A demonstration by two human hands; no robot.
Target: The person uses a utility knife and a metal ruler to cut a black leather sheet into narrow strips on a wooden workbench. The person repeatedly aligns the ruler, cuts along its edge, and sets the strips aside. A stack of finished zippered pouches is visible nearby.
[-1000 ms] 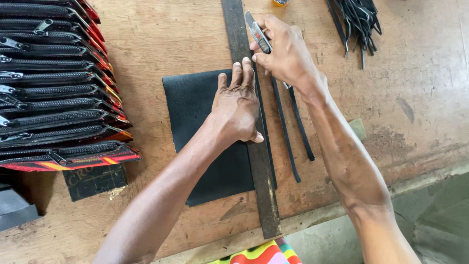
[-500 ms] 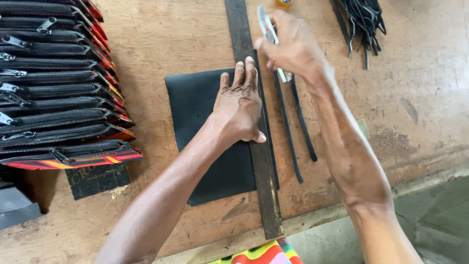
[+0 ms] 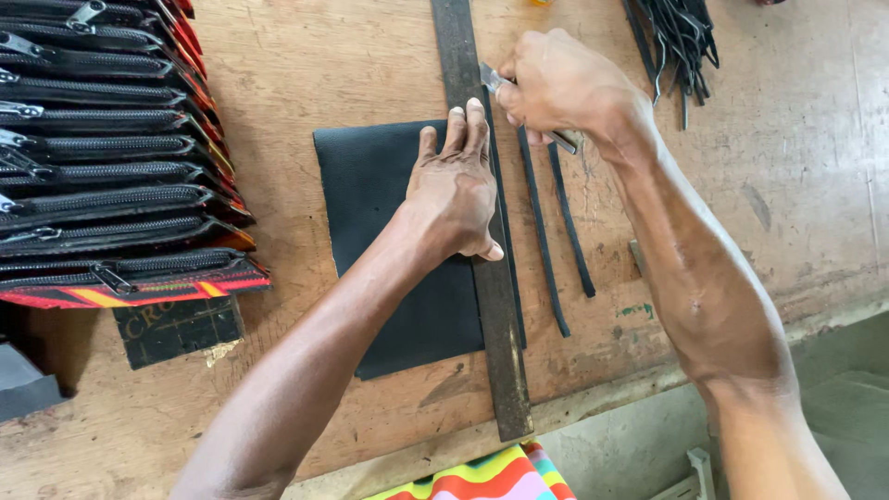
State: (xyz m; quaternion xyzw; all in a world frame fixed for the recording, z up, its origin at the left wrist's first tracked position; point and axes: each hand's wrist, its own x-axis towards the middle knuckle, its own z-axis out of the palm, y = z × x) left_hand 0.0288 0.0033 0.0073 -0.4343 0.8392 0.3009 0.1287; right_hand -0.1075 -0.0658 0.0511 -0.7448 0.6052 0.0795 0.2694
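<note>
The black sheet lay flat on the wooden table, and I will tell where things were from that sheet. Along its right edge lay the long metal ruler. The left hand was pressing down flat, fingers spread a little, half on the sheet and half on the ruler, holding nothing. The right hand was curled tight around a small knife, with the blade at the ruler's edge near the sheet's top right corner.

A moment earlier that hand had lifted the knife up off the table, farther from the sheet. Now it had come back down to the top corner, so I think a fresh cut was about to begin there. The left hand had not moved.

Just right of the ruler lay two thin black strips. Farther up and right sat a heap of more strips. Well left of the sheet stood a stack of zip pouches.
</note>
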